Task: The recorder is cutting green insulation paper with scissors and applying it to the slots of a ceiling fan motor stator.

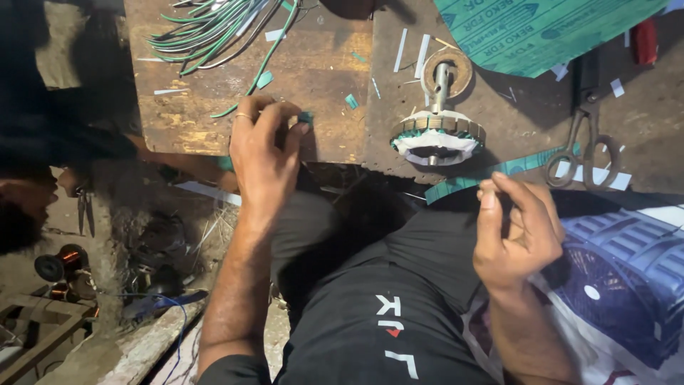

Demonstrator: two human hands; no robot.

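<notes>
My left hand (pixel 265 153) rests at the near edge of a worn wooden board (pixel 214 93), its fingertips pinching a small green paper piece (pixel 306 116). A ring sits on one finger. My right hand (pixel 514 228) hovers over my lap with fingers pinched together near the end of a long green paper strip (pixel 491 175); whether it grips the strip is unclear. Between my hands, a motor armature (pixel 437 132) with green and white insulation stands upright on the board.
A bundle of green strips and wires (pixel 214 28) lies at the far left. A green insulation sheet (pixel 541 28) covers the far right, scissors (pixel 584 142) beside it. Copper wire spools (pixel 60 262) sit on the floor at left. A printed box (pixel 627 278) lies at right.
</notes>
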